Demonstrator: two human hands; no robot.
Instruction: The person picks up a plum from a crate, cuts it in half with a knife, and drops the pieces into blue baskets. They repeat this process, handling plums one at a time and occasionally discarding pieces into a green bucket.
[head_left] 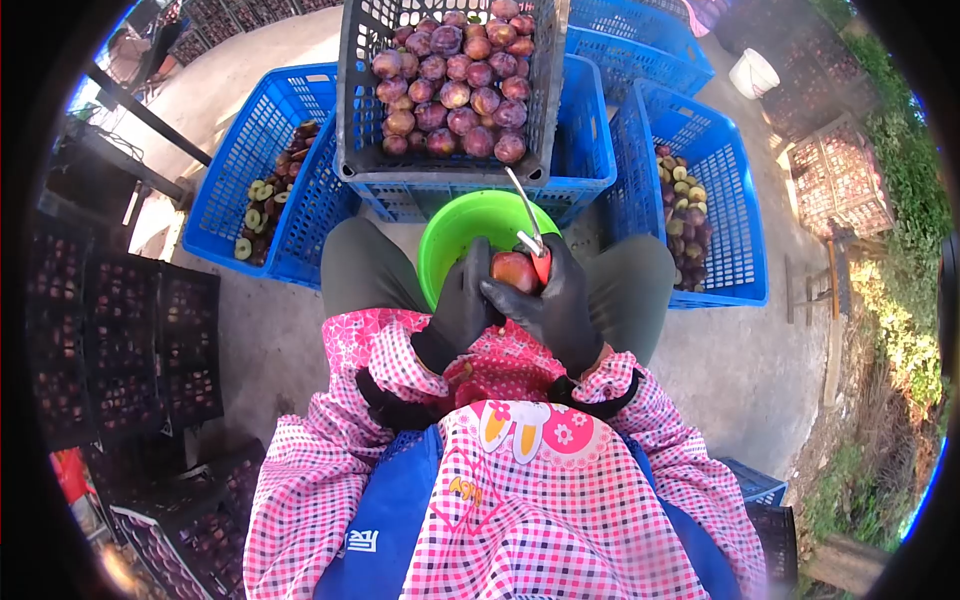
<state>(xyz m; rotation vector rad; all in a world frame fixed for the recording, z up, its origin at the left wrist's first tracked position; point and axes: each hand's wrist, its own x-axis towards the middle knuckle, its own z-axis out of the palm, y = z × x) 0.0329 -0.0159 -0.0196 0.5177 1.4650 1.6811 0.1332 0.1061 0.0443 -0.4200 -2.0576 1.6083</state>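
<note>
Both of my hands wear black gloves and meet over the near rim of a lime green bowl (436,240) between my knees. My left hand (462,300) is closed against the left side of a reddish plum (513,270). My right hand (560,305) grips a tool with a red handle (542,264) and a long, thin metal end that points up and away; its exact kind is unclear. The right thumb reaches across below the plum, and the red handle lies close to the fruit's right side. The left fingertips are partly hidden.
A black crate (355,120) of whole plums rests on a blue crate (590,150) ahead. Blue crates at left (215,215) and right (745,215) hold cut and whole fruit. Stacked dark crates (120,340) stand at far left. A white bucket (753,74) sits at back right.
</note>
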